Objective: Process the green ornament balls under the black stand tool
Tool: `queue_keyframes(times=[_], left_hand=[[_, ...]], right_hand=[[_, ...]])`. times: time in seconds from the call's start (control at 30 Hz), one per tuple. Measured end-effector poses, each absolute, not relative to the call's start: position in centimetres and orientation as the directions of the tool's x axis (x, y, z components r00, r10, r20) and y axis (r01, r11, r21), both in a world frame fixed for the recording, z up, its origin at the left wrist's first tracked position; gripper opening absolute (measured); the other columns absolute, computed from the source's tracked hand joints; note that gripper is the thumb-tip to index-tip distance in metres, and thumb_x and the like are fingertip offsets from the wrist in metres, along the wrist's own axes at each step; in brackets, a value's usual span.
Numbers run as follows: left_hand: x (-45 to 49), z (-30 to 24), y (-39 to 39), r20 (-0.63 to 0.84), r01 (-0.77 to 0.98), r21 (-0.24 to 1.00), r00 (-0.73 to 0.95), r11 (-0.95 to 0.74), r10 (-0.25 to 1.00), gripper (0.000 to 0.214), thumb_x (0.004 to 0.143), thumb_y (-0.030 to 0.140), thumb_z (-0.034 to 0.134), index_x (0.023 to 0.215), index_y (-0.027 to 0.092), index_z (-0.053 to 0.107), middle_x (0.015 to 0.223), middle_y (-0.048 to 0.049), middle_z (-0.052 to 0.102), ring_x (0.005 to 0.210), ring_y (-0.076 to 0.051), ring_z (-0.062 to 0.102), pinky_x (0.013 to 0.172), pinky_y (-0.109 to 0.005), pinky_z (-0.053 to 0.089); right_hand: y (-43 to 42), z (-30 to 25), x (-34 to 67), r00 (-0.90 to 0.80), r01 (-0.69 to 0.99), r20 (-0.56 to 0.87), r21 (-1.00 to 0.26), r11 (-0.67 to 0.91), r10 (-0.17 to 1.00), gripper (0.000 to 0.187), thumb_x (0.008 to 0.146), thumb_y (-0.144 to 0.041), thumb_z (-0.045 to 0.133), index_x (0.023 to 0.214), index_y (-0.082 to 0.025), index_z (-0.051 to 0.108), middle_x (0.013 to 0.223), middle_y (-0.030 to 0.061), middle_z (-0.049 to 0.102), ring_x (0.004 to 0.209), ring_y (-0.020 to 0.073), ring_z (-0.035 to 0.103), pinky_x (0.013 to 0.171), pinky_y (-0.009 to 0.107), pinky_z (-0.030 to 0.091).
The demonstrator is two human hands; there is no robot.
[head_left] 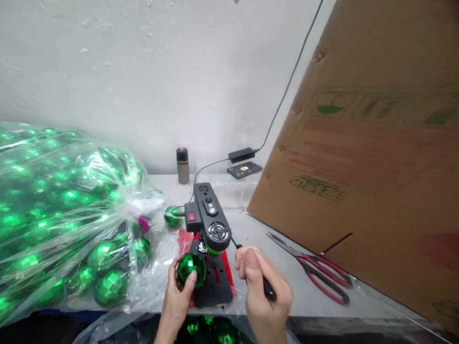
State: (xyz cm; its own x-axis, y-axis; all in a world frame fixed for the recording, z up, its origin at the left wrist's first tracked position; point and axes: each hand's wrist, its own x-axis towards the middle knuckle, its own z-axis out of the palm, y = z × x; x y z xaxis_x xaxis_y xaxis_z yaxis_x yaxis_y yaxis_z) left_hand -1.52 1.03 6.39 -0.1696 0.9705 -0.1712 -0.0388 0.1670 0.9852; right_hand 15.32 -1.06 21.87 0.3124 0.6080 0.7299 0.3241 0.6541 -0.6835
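Note:
My left hand (176, 297) is closed around a shiny green faceted ball (191, 271), over the front left of a black base plate (217, 284). Above that plate stands a small black bench machine (211, 216) that looks like a mini drill press, with a red switch (192, 215) on its left side. Its lever (270, 290), a metal rod with a black grip, runs out to the right, and my right hand (264, 287) is wrapped round the grip. The machine's working tip is hidden under its head, so I cannot tell whether it touches the ball.
A clear plastic bag (44, 200) of green balls fills the left. Another green ball (172, 216) sits behind the machine. Scissors (313, 270) and a large cardboard box (358, 161) are at right. A bottle (182, 166), phone (244, 170) and power adapter (241, 154) stand by the wall. More balls (206, 338) lie below the table edge.

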Motion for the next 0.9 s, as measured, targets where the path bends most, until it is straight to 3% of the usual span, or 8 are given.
queue_keyframes(times=[0.1, 0.27, 0.47, 0.7, 0.9], left_hand=[[-0.7, 6.2, 1.1, -0.069, 0.219, 0.971, -0.112, 0.092, 0.991, 0.079, 0.082, 0.062, 0.08, 0.148, 0.022, 0.061, 0.136, -0.0142, 0.081, 0.131, -0.038, 0.076, 0.114, -0.053, 0.06], [0.5, 6.0, 1.3, 0.027, 0.405, 0.914, -0.059, -0.001, 0.998, 0.077, 0.082, 0.053, 0.076, 0.15, 0.021, 0.059, 0.148, -0.0185, 0.075, 0.134, -0.041, 0.075, 0.116, -0.059, 0.058], [0.8, 5.4, 1.2, 0.096, 0.454, 0.889, -0.045, -0.066, 0.994, 0.073, 0.082, 0.045, 0.077, 0.148, 0.021, 0.06, 0.148, -0.0191, 0.075, 0.135, -0.041, 0.074, 0.115, -0.06, 0.06], [0.6, 7.0, 1.6, 0.07, 0.494, 0.865, 0.045, -0.083, 0.997, 0.067, 0.079, 0.038, 0.081, 0.143, 0.024, 0.066, 0.141, -0.0149, 0.079, 0.13, -0.04, 0.076, 0.112, -0.057, 0.062], [0.1, 6.6, 2.4, 0.06, 0.424, 0.904, 0.002, -0.055, 0.998, 0.077, 0.081, 0.047, 0.08, 0.151, 0.022, 0.061, 0.148, -0.0174, 0.076, 0.134, -0.04, 0.075, 0.116, -0.056, 0.059]], right_hand=[[-1.2, 21.4, 15.5, 0.294, 0.318, 0.736, -0.676, 0.664, 0.609, 0.039, 0.116, -0.015, 0.048, 0.078, -0.023, 0.049, 0.07, -0.0041, 0.051, 0.062, 0.0092, 0.054, 0.06, 0.022, 0.046], [-1.3, 21.0, 15.8, 0.268, 0.333, 0.757, -0.653, 0.681, 0.595, 0.035, 0.114, -0.012, 0.048, 0.082, -0.024, 0.049, 0.072, -0.0041, 0.051, 0.064, 0.0094, 0.054, 0.061, 0.021, 0.046], [-1.3, 20.8, 15.9, 0.256, 0.335, 0.762, -0.647, 0.685, 0.595, 0.033, 0.113, -0.01, 0.048, 0.083, -0.024, 0.05, 0.073, -0.0041, 0.053, 0.065, 0.0094, 0.056, 0.061, 0.021, 0.047], [-1.5, 20.9, 15.8, 0.254, 0.336, 0.763, -0.646, 0.686, 0.594, 0.034, 0.113, -0.009, 0.047, 0.083, -0.024, 0.05, 0.073, -0.0039, 0.054, 0.065, 0.0092, 0.058, 0.062, 0.021, 0.047], [-1.5, 20.7, 16.0, 0.245, 0.351, 0.768, -0.64, 0.684, 0.592, 0.033, 0.113, -0.01, 0.047, 0.084, -0.024, 0.051, 0.074, -0.0036, 0.054, 0.065, 0.009, 0.057, 0.06, 0.02, 0.047]])
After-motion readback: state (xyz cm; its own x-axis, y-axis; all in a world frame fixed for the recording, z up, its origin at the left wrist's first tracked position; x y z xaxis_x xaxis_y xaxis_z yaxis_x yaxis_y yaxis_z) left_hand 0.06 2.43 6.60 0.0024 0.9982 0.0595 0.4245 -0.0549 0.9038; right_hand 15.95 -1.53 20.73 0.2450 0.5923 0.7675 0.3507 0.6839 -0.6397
